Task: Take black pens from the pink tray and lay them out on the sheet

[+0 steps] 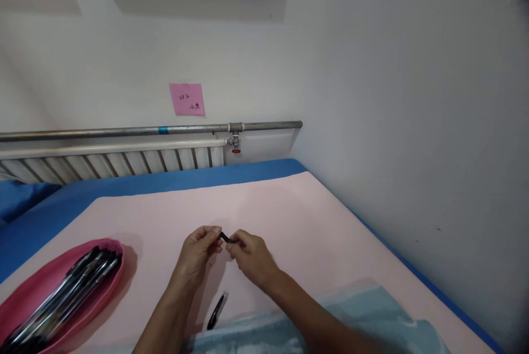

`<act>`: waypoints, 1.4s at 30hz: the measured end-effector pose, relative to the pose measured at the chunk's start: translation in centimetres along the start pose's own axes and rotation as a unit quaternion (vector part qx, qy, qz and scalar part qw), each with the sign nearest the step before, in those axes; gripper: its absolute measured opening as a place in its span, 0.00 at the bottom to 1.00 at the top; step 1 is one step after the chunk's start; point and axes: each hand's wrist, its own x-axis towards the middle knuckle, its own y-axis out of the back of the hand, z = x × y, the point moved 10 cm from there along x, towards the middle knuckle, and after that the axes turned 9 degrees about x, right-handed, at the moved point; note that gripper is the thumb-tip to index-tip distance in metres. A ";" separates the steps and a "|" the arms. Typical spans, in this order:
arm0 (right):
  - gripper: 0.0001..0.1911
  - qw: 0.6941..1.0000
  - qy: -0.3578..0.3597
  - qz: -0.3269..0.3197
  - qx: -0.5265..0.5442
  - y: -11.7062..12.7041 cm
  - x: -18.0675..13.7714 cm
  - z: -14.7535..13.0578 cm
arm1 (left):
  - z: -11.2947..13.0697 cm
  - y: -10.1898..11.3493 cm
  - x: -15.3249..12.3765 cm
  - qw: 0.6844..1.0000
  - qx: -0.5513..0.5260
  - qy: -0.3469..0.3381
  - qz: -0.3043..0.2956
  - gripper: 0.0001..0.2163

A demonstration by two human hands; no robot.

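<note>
In the head view, a short, slim black piece (225, 237) with a plain dark surface slants above the middle of the pink mat (285, 210), its left end pinched between the closed fingertips of the left hand (195, 253) and its right end between those of the right hand (254, 259). Nearer the front edge lies a black-and-clear pen (217, 310); toward the left edge, a pink basket (39, 283) holds more pens (78, 288).

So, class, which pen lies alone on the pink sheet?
The black pen with a clear end, beside the light blue cloth. It lies by itself on the sheet, while the other pens are bunched together in the pink bowl.
</note>
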 end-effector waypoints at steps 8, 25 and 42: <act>0.04 1.000 0.023 0.005 0.006 0.1 0.0 -0.9 | -0.4 -0.2 -0.2 1.000 -0.002 0.031 0.002 0.13; 0.06 0.997 0.041 -0.005 -0.066 -0.1 -0.2 -1.0 | -0.7 0.0 0.2 0.999 -0.017 0.033 0.003 0.12; 0.05 1.000 0.000 0.007 0.009 0.2 0.2 0.2 | -0.9 -0.7 0.0 0.996 -0.063 0.060 -0.021 0.14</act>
